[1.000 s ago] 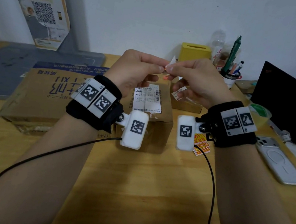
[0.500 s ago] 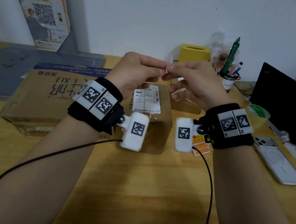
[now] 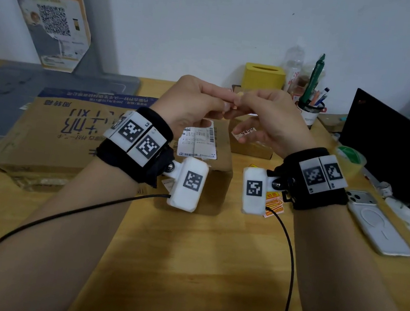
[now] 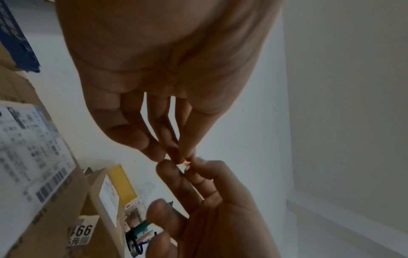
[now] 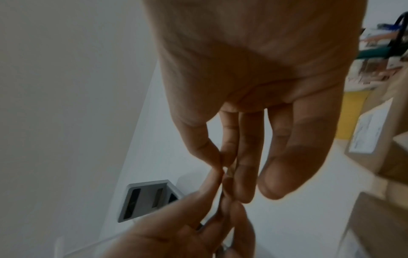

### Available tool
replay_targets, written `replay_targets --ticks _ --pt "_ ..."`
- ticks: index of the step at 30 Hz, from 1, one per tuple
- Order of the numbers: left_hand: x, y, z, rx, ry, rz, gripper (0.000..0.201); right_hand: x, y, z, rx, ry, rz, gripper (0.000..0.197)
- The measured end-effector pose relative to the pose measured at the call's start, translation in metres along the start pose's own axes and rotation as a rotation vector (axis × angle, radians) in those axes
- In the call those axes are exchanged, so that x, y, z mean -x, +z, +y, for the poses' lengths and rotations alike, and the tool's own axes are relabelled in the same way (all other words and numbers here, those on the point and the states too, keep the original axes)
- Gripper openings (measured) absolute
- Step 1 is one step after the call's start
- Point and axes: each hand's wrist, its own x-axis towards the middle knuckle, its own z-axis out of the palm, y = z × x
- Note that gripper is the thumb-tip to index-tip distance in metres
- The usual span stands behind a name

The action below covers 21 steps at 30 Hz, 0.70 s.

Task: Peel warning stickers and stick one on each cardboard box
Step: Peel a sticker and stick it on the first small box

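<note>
My left hand (image 3: 195, 105) and right hand (image 3: 271, 120) meet fingertip to fingertip above the small cardboard box (image 3: 221, 155), both pinching a sticker (image 4: 187, 162). Overhead it's nearly hidden; my left wrist view catches its pale corner.

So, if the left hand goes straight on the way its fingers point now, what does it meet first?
The right hand. The left hand points across at it, and the fingertips of both already meet on the small sticker pinched between them, so there is almost no free way. Depth is not fully clear.
</note>
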Motion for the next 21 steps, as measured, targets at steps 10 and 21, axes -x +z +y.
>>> replay_targets --ticks 10,21 --pt "-0.013 0.031 0.020 0.014 -0.113 -0.015 0.018 -0.023 -0.057 0.055 0.175 0.414 0.073 0.012" --pt "-0.020 0.045 0.010 -0.023 -0.165 -0.012 0.020 -0.038 -0.070 0.089 0.621 0.498 0.051 0.025"
